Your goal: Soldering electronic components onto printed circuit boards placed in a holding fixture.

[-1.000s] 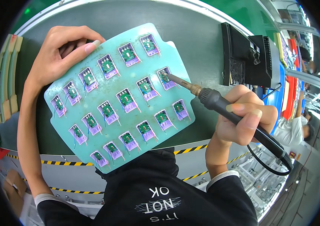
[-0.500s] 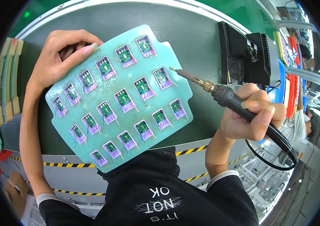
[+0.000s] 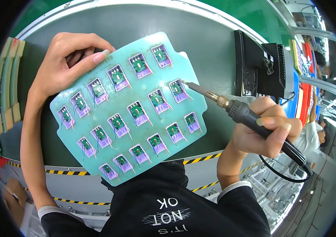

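Observation:
My left hand (image 3: pixel 67 65) pinches the far left edge of a pale green tray (image 3: pixel 132 93), thumb on top and fingers curled below. The tray is tilted over the bench. Rows of pockets hold small purple housings with green circuit boards (image 3: pixel 178 91) and thin red and blue wires. In my right hand (image 3: pixel 268 132) is a soldering iron (image 3: pixel 241 112), gripped like a pen by its black handle. Its tip is at the upper edge of the rightmost board in the middle row; whether it touches I cannot tell.
A black box-shaped unit (image 3: pixel 270 67) with an open holder stands on the dark green bench (image 3: pixel 211 47) at the right. Similar pale trays (image 3: pixel 8 87) stand at the left. The iron's black cord (image 3: pixel 280 175) loops beneath my right hand. Red and blue bins lie farther right.
The tray has shifted slightly right and toward me with my left hand. The iron has come down a little, its tip now closer to the rightmost board of the middle row.

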Demonstrator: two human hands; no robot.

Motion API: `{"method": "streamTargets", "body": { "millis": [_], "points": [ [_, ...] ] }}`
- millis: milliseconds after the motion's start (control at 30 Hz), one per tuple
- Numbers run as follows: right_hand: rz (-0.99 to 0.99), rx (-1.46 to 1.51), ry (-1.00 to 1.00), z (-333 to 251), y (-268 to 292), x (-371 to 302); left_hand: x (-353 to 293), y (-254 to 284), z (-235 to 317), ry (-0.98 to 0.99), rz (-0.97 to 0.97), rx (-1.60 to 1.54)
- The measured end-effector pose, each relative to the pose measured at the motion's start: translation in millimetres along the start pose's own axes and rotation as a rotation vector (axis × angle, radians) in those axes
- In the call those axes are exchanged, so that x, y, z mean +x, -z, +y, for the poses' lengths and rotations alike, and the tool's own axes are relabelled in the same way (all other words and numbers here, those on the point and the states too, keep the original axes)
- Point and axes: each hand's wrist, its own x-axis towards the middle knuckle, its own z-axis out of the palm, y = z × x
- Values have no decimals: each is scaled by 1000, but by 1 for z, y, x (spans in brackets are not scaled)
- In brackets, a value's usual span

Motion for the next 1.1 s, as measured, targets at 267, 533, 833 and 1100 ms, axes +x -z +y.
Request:
{"method": "streamTargets", "body": {
  "millis": [267, 533, 833, 1100],
  "points": [
    [-34, -19, -28, 1, -1, 24, -2, 2, -3, 14, -21, -24],
    [-36, 12, -36, 14, -15, 26, 0, -4, -4, -71, 95, 10],
    [78, 49, -3, 17, -31, 27, -2, 2, -6, -83, 25, 95],
    [48, 0, -12, 12, -39, 30, -4, 0, -9, -110, 73, 71]
  ]
}}
